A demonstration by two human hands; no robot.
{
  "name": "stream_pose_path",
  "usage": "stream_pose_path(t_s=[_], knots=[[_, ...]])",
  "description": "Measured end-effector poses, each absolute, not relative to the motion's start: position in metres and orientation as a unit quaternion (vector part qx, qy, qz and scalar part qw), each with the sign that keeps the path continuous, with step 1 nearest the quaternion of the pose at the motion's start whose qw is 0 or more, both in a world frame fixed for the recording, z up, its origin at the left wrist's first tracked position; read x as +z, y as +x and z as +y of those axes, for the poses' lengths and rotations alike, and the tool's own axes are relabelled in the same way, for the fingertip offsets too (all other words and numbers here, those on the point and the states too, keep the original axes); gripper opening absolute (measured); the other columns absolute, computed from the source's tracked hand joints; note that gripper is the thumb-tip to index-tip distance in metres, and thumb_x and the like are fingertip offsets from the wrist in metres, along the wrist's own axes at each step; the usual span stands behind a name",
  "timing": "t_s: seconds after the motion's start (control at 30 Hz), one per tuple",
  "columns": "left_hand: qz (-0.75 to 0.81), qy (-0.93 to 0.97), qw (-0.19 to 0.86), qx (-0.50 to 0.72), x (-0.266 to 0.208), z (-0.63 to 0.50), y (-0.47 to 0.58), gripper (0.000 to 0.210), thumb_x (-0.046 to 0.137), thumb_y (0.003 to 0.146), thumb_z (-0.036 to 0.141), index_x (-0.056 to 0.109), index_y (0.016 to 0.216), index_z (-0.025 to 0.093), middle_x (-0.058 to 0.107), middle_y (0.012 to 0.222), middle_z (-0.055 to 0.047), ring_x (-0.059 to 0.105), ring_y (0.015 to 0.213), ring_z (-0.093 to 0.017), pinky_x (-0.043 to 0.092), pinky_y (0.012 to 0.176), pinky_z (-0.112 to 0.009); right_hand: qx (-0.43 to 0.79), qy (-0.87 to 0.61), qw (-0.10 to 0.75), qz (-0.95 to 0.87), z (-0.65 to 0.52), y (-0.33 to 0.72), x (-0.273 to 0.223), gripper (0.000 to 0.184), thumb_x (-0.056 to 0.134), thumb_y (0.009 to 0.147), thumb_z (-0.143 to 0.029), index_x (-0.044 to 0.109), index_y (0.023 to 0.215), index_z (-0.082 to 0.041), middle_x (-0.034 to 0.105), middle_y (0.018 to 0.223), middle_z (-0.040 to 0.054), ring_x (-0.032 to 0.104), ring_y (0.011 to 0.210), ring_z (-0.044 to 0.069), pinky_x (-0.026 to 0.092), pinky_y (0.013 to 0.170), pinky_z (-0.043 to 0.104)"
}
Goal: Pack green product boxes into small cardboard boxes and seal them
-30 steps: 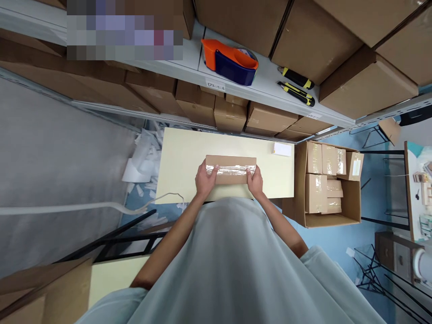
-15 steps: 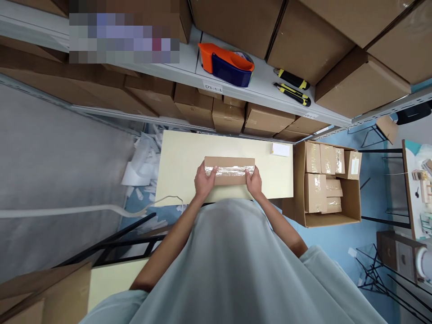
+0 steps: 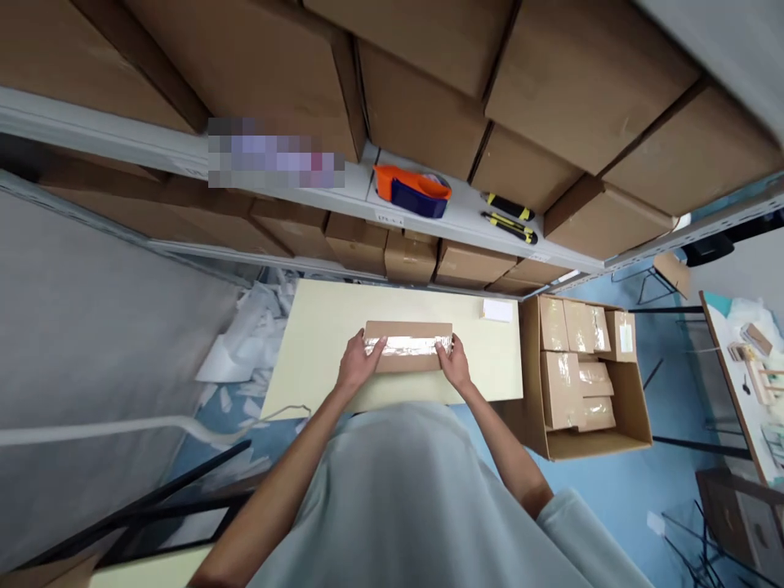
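Between my hands is a long brown cardboard box [image 3: 408, 362], with shiny clear tape running along its upper face. My left hand [image 3: 358, 359] grips its left end, thumb on the tape. At the right end, my right hand [image 3: 454, 362] holds it the same way, thumb on top and fingers round the side. The box is over the pale yellow table [image 3: 331, 314]; whether it touches the tabletop I cannot tell. A small white box [image 3: 496, 310] lies near the table's back right corner.
Right of the table stands a large open carton [image 3: 597, 445] holding several taped boxes. On the shelf above are an orange and blue tape dispenser [image 3: 412, 193] and two yellow-black box cutters [image 3: 510, 216]. White packing scraps [image 3: 245, 327] lie on the left, near a white hose [image 3: 122, 429].
The view has tilted upward, so the table, box and shelf sit lower in the picture. Both hands keep their grip on the box's ends.
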State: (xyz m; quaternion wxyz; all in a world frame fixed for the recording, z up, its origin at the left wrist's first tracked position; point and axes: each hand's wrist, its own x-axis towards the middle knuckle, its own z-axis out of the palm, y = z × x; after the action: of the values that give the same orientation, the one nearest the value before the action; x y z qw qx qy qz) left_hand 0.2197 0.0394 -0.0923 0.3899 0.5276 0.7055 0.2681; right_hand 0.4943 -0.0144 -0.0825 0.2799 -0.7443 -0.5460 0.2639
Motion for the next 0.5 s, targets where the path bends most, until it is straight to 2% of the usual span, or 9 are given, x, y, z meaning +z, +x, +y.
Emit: stream_pose_path(t_s=[0.1, 0.2, 0.33, 0.4, 0.5], knots=[[0.716, 0.514, 0.356, 0.309, -0.077, 0.071, 0.215, 0.094, 0.059, 0.094, 0.079, 0.058, 0.157, 0.010, 0.063, 0.156, -0.030, 0.059, 0.150, -0.048, 0.046, 0.128, -0.064, 0.249, -0.740, 0.298, -0.550, 0.020, 0.502, -0.057, 0.084, 0.051, 0.109, -0.072, 0.052, 0.161, -0.007, 0.063, 0.157, 0.0316, 0.065, 0.147, 0.042, 0.055, 0.121, 0.059], [0.681, 0.528, 0.320, 0.394, -0.033, 0.118, 0.222, 0.086, 0.053, 0.101, 0.077, 0.057, 0.161, 0.015, 0.059, 0.163, -0.026, 0.056, 0.154, -0.044, 0.044, 0.131, -0.061, 0.182, -0.683, 0.338, -0.621, 0.080, 0.504, -0.001, 0.082, 0.046, 0.112, -0.070, 0.046, 0.168, -0.010, 0.055, 0.167, 0.0283, 0.054, 0.158, 0.040, 0.046, 0.130, 0.061], [0.599, 0.569, 0.274, 0.492, 0.050, 0.186, 0.245, 0.073, 0.049, 0.108, 0.068, 0.057, 0.162, 0.019, 0.056, 0.168, -0.020, 0.051, 0.159, -0.037, 0.040, 0.134, -0.056, 0.074, -0.590, 0.365, -0.716, 0.176, 0.490, 0.091, 0.072, 0.041, 0.116, -0.062, 0.042, 0.171, -0.016, 0.051, 0.171, 0.0232, 0.046, 0.163, 0.036, 0.039, 0.134, 0.060], [0.564, 0.591, 0.242, 0.523, 0.084, 0.214, 0.258, 0.065, 0.049, 0.110, 0.060, 0.059, 0.159, 0.019, 0.059, 0.165, -0.018, 0.053, 0.158, -0.035, 0.038, 0.136, -0.055, 0.042, -0.551, 0.361, -0.751, 0.221, 0.479, 0.124, 0.068, 0.040, 0.117, -0.059, 0.044, 0.170, -0.017, 0.052, 0.170, 0.0221, 0.047, 0.161, 0.037, 0.039, 0.133, 0.061], [0.533, 0.612, 0.207, 0.546, 0.114, 0.245, 0.275, 0.055, 0.051, 0.109, 0.044, 0.063, 0.155, 0.017, 0.063, 0.161, -0.017, 0.057, 0.154, -0.033, 0.039, 0.136, -0.053, 0.039, -0.527, 0.319, -0.787, 0.275, 0.464, 0.148, 0.057, 0.044, 0.116, -0.052, 0.055, 0.160, -0.017, 0.063, 0.158, 0.0221, 0.058, 0.149, 0.039, 0.046, 0.127, 0.061]])
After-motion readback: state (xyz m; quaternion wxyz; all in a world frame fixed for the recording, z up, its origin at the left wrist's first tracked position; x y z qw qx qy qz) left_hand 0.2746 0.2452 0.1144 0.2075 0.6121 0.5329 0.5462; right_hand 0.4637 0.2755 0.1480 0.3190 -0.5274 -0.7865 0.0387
